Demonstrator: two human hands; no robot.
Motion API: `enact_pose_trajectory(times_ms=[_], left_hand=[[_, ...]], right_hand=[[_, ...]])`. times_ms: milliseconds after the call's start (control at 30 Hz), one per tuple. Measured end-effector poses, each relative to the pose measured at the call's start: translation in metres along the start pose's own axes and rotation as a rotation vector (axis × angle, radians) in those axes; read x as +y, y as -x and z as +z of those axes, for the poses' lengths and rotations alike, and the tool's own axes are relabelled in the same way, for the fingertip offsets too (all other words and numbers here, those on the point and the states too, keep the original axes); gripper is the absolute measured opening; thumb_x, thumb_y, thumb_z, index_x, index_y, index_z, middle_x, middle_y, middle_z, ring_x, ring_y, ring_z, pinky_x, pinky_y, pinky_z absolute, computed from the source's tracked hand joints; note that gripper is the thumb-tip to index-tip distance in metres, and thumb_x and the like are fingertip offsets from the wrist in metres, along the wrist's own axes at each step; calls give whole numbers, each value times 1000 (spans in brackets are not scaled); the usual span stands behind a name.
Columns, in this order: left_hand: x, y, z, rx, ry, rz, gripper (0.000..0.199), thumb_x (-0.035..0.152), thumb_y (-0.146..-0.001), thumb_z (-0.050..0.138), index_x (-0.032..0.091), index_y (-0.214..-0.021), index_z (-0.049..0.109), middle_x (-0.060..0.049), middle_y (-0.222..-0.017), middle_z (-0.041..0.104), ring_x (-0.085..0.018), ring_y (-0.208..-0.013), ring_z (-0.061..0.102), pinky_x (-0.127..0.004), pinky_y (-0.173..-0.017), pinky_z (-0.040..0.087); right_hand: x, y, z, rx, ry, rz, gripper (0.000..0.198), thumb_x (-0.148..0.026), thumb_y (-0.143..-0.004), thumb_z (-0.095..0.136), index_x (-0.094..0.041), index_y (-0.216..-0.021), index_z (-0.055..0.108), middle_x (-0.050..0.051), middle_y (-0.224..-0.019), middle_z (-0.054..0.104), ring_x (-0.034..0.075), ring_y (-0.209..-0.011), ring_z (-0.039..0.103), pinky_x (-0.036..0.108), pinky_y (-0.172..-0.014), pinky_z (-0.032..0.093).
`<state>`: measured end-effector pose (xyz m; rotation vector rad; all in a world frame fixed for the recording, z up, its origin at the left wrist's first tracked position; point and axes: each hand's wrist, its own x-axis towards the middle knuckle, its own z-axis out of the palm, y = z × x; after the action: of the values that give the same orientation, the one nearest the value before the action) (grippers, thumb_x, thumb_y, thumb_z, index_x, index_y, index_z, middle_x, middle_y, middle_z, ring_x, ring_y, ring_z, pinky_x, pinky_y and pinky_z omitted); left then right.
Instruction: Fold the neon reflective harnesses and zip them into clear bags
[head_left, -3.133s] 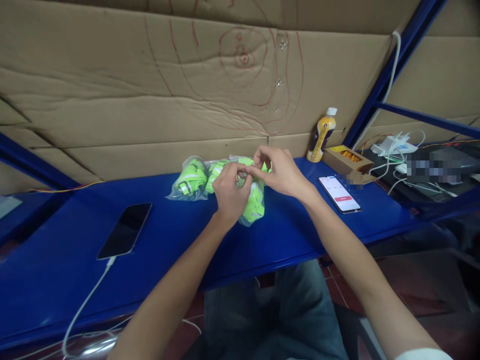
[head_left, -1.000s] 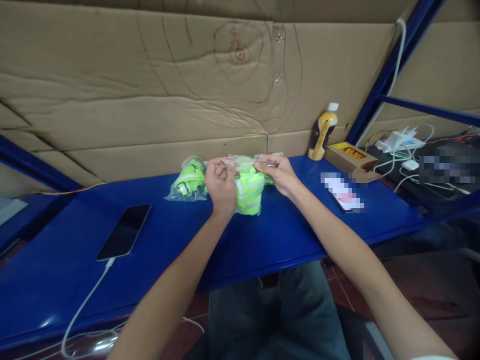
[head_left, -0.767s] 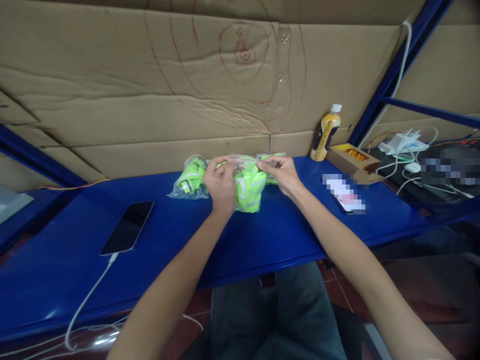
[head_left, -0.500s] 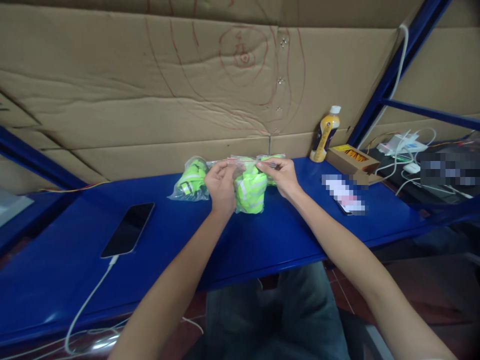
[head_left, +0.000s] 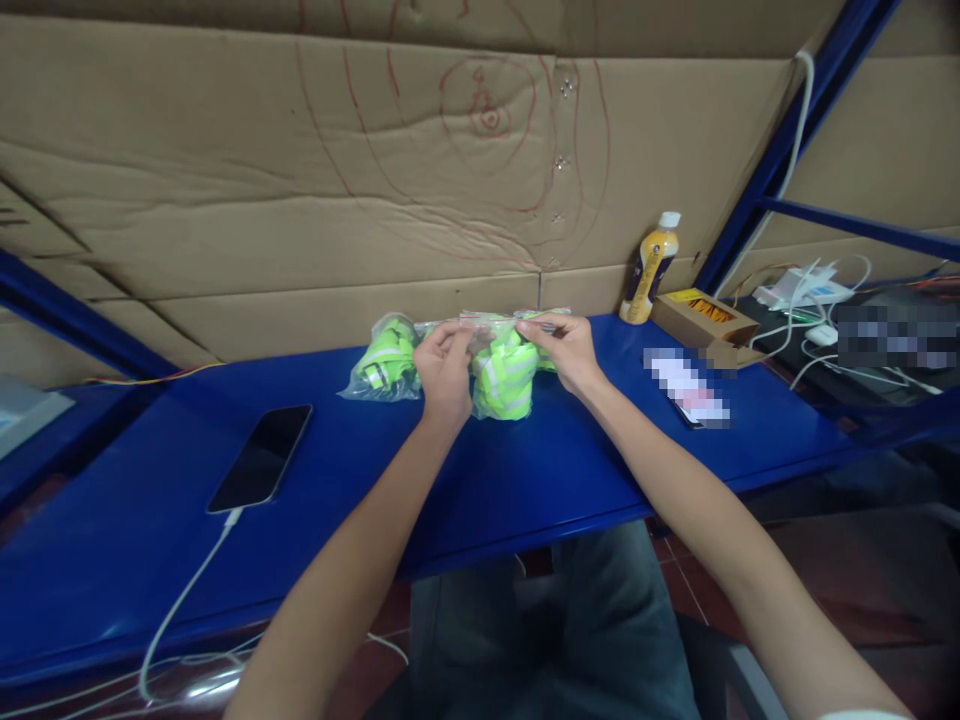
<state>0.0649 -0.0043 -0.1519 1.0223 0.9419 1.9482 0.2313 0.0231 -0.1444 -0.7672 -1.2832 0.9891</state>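
Note:
A clear zip bag (head_left: 504, 380) with a folded neon-yellow reflective item in it stands upright between my hands. My left hand (head_left: 444, 370) pinches the left end of its top strip. At the right end of that strip, the thumb and fingers of my right hand (head_left: 566, 350) are closed on the plastic. Left of my left hand lies a second bag (head_left: 384, 362) of the same neon fabric, with a dark strap or buckle showing. Part of a third bag (head_left: 551, 318) shows behind my right hand, mostly hidden.
On the blue table (head_left: 360, 460) lies a phone (head_left: 261, 458) with a white cable at left. To the right are a blurred phone-like object (head_left: 686, 388), a yellow drink bottle (head_left: 651, 270) and an open cardboard box (head_left: 706, 325). A cardboard wall (head_left: 225, 180) rises behind.
Both hands keep their pinch on the bag's top strip. The bag's lower end sits slightly higher, and the view has shifted a little.

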Motion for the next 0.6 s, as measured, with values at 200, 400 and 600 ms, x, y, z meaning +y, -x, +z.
enact_pose_trajectory(times_ms=[200, 400, 600], left_hand=[[1, 0, 2, 1, -14, 37, 11, 27, -84, 77, 21, -81, 68, -2, -85, 77, -17, -79, 76, -26, -71, 61], [1, 2, 1, -12, 34, 87, 15, 30, -80, 82, 21, -80, 71, -1, -83, 78, -15, -76, 75, -23, -68, 59], [-1, 4, 3, -57, 45, 70, 25, 42, -80, 90, 20, -84, 78, -2, -84, 80, -15, -74, 75, -24, -69, 59]], right_hand=[[5, -2, -2, -14, 11, -19, 45, -63, -63, 99, -24, -81, 85, 5, -92, 83, 22, -87, 74, 36, -86, 59], [7, -4, -2, -7, -15, -59, 46, -64, -59, 100, -25, -77, 85, 3, -86, 82, 20, -81, 72, 34, -79, 56], [7, -5, -2, -21, -28, -50, 44, -62, -58, 102, -25, -77, 86, 4, -85, 83, 20, -80, 72, 34, -77, 56]])
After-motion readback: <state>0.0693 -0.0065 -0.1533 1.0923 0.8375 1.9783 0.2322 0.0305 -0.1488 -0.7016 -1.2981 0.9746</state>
